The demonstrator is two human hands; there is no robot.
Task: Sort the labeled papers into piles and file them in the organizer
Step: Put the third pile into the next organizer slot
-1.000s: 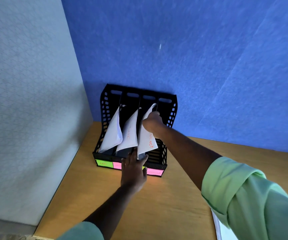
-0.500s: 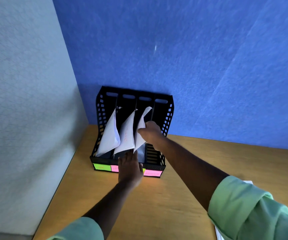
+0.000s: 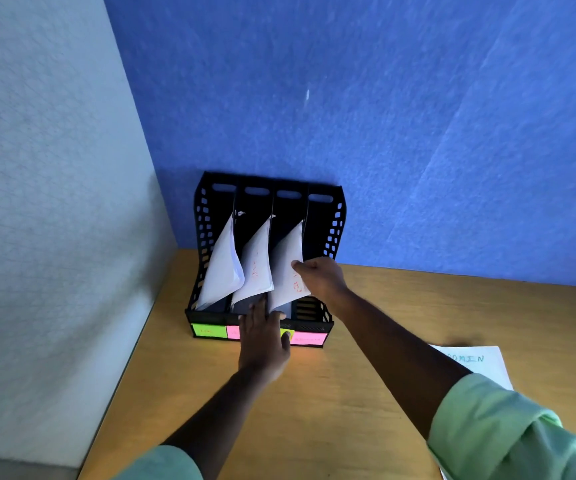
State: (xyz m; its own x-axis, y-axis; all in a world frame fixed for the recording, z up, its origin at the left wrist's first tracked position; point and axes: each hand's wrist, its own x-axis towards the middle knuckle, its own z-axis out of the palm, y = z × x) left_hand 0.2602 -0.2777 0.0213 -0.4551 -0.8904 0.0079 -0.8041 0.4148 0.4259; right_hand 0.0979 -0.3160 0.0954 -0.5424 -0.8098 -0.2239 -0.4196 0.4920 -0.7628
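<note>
The third paper stack (image 3: 286, 268) stands tilted in the organizer (image 3: 262, 258) — third slot from its left wall, long axis leaning back toward its rear. The right hand (image 3: 321, 277) is nearer, at the stack's right edge, fingers (image 3: 298, 266) pinching it. The left hand (image 3: 262, 337) lies flat against the organizer's front, fingers spread. One labeled sheet (image 3: 477, 363) rests on the bench (image 3: 348, 410) right of the organizer — likely next.
</note>
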